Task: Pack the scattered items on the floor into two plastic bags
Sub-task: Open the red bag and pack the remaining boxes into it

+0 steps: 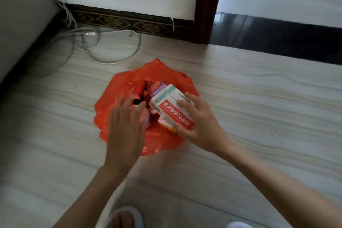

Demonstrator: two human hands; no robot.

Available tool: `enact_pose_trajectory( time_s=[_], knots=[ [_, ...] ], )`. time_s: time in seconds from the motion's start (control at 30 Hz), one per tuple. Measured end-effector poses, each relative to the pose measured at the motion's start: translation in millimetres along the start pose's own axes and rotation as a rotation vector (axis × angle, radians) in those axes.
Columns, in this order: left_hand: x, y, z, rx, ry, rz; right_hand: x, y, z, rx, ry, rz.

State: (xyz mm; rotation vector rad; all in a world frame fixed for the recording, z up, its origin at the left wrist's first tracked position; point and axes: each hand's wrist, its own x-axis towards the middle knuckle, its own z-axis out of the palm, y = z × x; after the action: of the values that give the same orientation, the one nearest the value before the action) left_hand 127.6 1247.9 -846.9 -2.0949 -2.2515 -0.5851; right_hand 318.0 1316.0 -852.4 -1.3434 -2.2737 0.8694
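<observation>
My slippers (127,216) sit at the near edge of the floor (259,89), just below my forearms. My right hand (199,124) has its grip on the red-and-white box (172,109): thumb under its near corner, fingers spread over the top face, so I can tilt it down into the mouth of the red bag (157,74). The box lies half over the bag's right rim, resting on other cartons (157,87) already inside. My left hand (125,126) holds nothing; fingers nearly straight and loose, it hovers over the bag's left rim, I judge to keep the mouth spread. The bag is slumped wide on the floor mid-room. Beyond it, white cables (111,46) coil near the skirting (125,22) in the far-left corner.
</observation>
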Motion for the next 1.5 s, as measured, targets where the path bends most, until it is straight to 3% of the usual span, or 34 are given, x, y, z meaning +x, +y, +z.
enact_pose_trajectory(
  time_s=[0.1, 0.23, 0.33, 0.43, 0.5, 0.63, 0.87, 1.1, 1.23, 1.37, 1.43, 1.5],
  knots=[
    [6, -39, -14, 0.059, -0.038, -0.262, 38, -25, 21, -0.068, -0.064, -0.03],
    [9, -61, -14, -0.126, -0.186, -0.461, 63, -40, 48, 0.033, -0.097, -0.004],
    [7, -67, -10, -0.158, -0.146, -0.444, 57, -24, 53, 0.02, 0.132, 0.027],
    [6, -68, -7, -0.21, -0.149, -0.46, 61, 1, 37, 0.008, 0.341, 0.233],
    [4, -67, -5, -0.227, -0.199, -0.505, 75, 19, 25, 0.003, 0.278, 0.376],
    [-7, -71, -1, -0.252, -0.277, -0.568, 92, 39, 19, 0.14, -0.08, 0.503],
    [-6, -74, -32, -0.387, -0.189, -0.554, 68, 19, 7, 0.129, 0.187, 0.495],
    [3, -60, -84, -0.413, -0.199, -0.579, 40, -21, -33, 0.162, 0.225, 0.456],
    [-17, -58, -102, -0.384, -0.24, -0.608, 18, -31, -47, 0.454, 0.273, 0.61],
    [-41, -51, -113, -0.386, -0.226, -0.753, -4, -38, -53, 0.926, 0.227, 0.827],
    [-52, -51, -113, -0.444, -0.252, -0.877, -10, -41, -53, 0.907, 0.126, 0.795],
    [-60, -54, -116, -0.657, -0.322, -1.032, -12, -43, -52, 0.738, 0.087, 0.717]
  ],
)
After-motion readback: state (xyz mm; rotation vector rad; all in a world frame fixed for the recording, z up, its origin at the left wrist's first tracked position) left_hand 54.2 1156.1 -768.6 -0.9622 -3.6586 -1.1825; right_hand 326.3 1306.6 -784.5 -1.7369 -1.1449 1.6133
